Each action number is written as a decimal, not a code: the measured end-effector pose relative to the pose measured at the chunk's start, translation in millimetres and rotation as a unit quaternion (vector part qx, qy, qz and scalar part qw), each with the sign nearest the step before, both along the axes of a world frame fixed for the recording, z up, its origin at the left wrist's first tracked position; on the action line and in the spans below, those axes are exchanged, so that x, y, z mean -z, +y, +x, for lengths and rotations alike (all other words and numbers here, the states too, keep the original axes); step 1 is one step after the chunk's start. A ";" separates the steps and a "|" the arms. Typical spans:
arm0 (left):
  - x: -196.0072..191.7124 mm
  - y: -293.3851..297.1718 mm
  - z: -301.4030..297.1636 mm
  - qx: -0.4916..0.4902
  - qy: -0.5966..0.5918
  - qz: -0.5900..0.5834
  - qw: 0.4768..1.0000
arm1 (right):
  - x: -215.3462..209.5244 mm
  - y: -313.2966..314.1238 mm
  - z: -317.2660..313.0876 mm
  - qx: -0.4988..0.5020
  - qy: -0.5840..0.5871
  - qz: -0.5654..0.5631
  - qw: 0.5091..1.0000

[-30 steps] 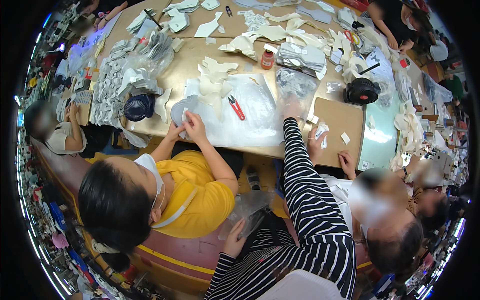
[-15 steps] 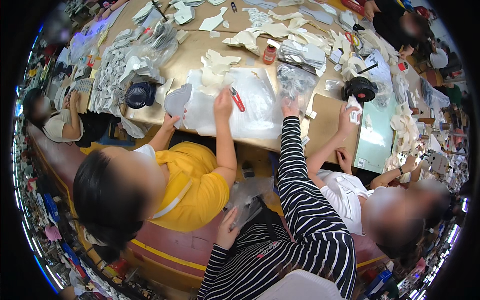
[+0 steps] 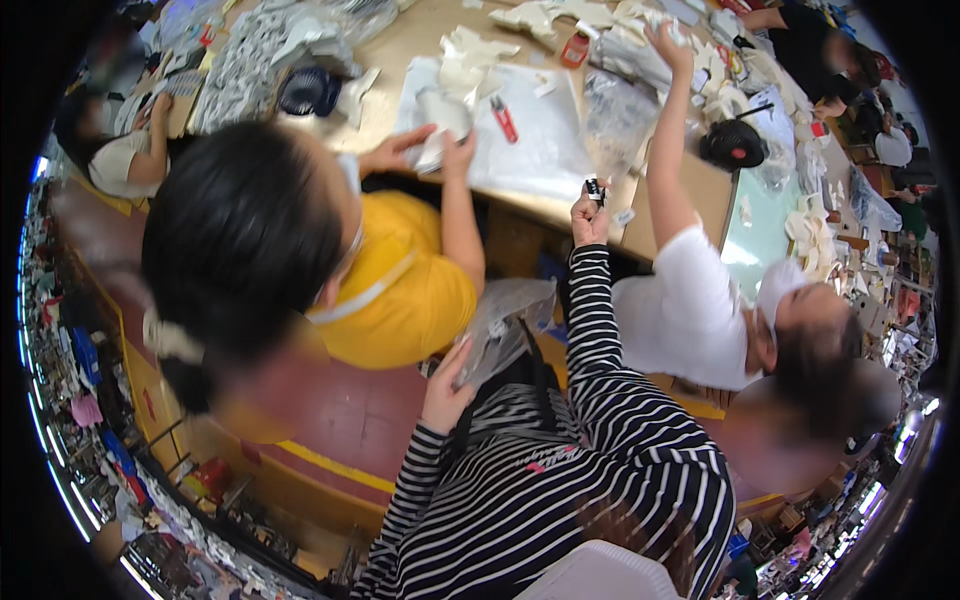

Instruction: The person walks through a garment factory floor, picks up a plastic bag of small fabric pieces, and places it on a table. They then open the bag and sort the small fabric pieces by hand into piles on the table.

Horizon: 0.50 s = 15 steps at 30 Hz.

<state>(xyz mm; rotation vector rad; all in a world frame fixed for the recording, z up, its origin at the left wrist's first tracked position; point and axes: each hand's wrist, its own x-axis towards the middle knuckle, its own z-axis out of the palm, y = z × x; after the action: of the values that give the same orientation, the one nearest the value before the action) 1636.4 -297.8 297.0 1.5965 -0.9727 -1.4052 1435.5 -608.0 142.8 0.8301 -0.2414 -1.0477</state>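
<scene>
Low in front of my body, my left hand point(image 3: 446, 392) grips a clear plastic bag point(image 3: 508, 318), its film crumpled and spreading to the right of the fingers. My striped right arm reaches to the table's near edge. There my right hand point(image 3: 590, 218) is closed on a small black-and-white label point(image 3: 596, 190) that sticks up from the fingers; whether it is one or a few I cannot tell. Beyond that hand lies another clear plastic bag point(image 3: 612, 105) with small things in it, on the table. A white sheet point(image 3: 545, 150) is left of it.
A co-worker in yellow point(image 3: 405, 290) sits close on my left, handling a pale cut piece; another in white point(image 3: 690, 300) reaches across on my right. Red thread snips point(image 3: 504, 120), a red bottle point(image 3: 575, 50), a black fan point(image 3: 735, 145) and piles of cut pieces point(image 3: 240, 80) are on the table.
My right hand has drawn back from the bag on the table and now holds the label. The left-hand co-worker's hands came together; the right-hand one stretched an arm far over the table.
</scene>
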 end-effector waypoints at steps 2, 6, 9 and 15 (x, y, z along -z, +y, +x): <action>-2.5 13.1 0.8 -0.014 0.048 0.026 0.998 | -30.5 51.9 0.9 -0.044 0.004 -0.030 0.999; -6.8 43.5 7.4 0.007 0.038 -0.032 0.999 | -74.1 171.1 -11.7 -0.176 0.092 -0.077 0.977; -15.9 75.8 18.6 0.017 0.066 -0.052 0.996 | -81.2 257.9 -1.9 -0.294 0.081 -0.167 0.938; -42.5 146.8 45.2 0.107 -0.033 -0.212 0.971 | -63.8 362.3 74.2 -0.520 0.375 -0.110 0.759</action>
<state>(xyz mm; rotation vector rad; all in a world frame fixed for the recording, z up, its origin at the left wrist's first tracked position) 1681.6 -151.0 339.5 1.2525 -1.4136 -1.1847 1509.8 -245.7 206.6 0.1684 0.7253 -0.1939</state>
